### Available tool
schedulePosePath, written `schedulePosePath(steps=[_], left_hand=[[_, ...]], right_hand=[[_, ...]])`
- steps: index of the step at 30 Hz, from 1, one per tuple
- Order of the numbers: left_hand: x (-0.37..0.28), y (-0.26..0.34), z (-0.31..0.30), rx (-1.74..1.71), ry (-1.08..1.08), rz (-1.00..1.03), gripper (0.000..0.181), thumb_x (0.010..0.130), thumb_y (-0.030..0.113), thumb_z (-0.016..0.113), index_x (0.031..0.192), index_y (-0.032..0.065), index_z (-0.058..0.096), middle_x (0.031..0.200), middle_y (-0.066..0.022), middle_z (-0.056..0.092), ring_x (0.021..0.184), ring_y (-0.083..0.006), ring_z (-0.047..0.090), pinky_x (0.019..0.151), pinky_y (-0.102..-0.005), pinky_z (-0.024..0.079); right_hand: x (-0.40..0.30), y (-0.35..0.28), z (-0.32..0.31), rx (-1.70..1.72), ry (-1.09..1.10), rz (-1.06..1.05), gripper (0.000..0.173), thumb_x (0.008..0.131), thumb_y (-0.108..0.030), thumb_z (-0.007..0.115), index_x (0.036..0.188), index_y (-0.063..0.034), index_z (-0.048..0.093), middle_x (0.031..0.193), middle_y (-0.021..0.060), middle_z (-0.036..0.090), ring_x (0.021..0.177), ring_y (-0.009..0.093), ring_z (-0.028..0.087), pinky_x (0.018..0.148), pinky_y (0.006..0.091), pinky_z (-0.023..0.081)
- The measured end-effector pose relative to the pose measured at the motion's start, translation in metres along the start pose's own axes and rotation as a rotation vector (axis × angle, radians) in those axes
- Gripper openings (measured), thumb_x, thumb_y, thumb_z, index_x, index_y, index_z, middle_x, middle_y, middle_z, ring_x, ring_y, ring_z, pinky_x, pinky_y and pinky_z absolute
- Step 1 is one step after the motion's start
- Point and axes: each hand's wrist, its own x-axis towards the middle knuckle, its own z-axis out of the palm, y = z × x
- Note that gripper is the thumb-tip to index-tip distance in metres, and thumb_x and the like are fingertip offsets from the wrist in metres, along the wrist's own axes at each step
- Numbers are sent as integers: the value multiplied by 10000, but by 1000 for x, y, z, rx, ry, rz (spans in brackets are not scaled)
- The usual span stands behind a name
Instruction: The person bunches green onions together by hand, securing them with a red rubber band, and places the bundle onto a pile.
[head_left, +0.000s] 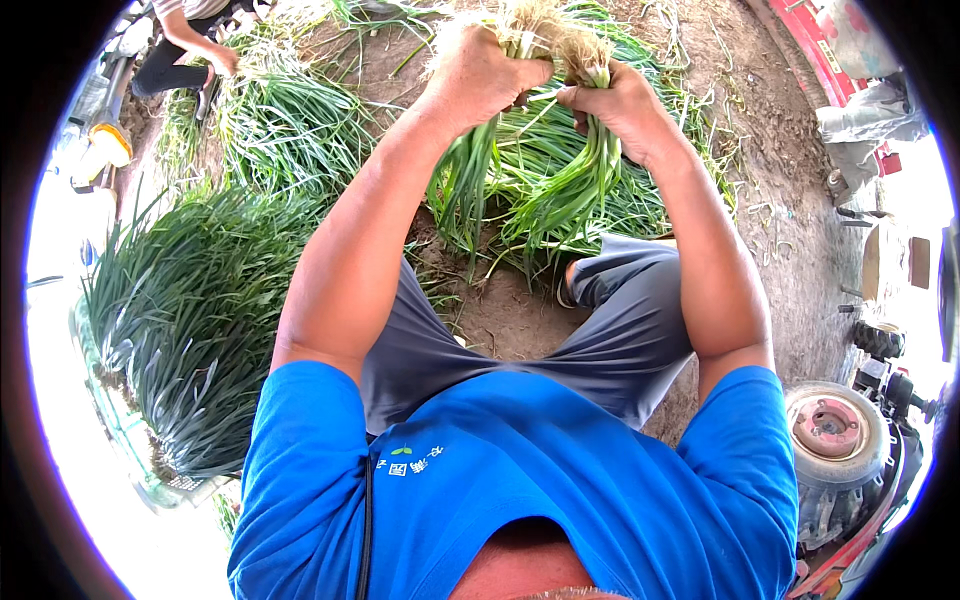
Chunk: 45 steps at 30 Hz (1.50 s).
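Note:
My left hand (476, 79) is closed around a bunch of garlic chives (469, 172), its pale, stringy roots turned up and its green leaves hanging down. Opposite it, my right hand (628, 109) grips a smaller bunch (596, 169) just under the root end, with the thumb across the white stems. The two root ends nearly meet, and I cannot tell whether any strands run between them. Beneath both hands, a loose heap of the same chives (645, 199) spreads over the soil in front of my knees. My fingertips are partly hidden behind the stems.
To the left, dense dark green bundles (217, 277) stand by a pale green crate (120, 442). Another person's hand (223, 60) touches a further chive pile (292, 135) at upper left. A rubber-tyred wheel (832, 427) belongs to machinery at right. A red metal frame (825, 60) stands at upper right.

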Motion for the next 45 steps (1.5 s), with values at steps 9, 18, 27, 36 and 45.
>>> schedulePosePath(steps=[9,18,27,36,45], left_hand=[[-1,32,-50,121,525,-92,266,857,215,714,963,-28,697,813,-149,706,715,-250,653,672,-423,527],[12,-5,-107,398,1062,-251,360,894,190,715,1160,-44,649,962,-168,699,761,-272,693,719,-395,553],[10,-91,-214,1161,1328,-460,427,990,349,631,801,-6,486,676,-65,477,437,-103,391,328,-252,308],[4,-55,-171,-276,969,-189,317,872,246,830,843,18,612,815,-139,701,540,-115,632,396,-238,453],[-12,5,-26,-57,134,-221,259,874,303,818,1010,88,769,740,-46,680,602,-154,631,571,-310,516]], right_hand=[[2,3,-6,-342,-12,67,241,919,-210,757,912,-14,616,686,26,605,580,101,581,554,275,497],[11,13,-24,-546,130,132,271,920,-311,727,879,-48,675,654,28,640,572,118,624,613,306,510],[23,61,-96,-411,215,306,197,900,-164,761,962,-34,627,720,36,608,578,135,596,551,293,548],[14,63,-115,-317,378,208,207,914,-232,735,921,-34,672,700,36,620,542,127,579,498,296,496],[23,-16,36,-1081,181,144,317,1035,-373,532,1049,-109,707,822,63,702,752,177,687,689,382,571]])
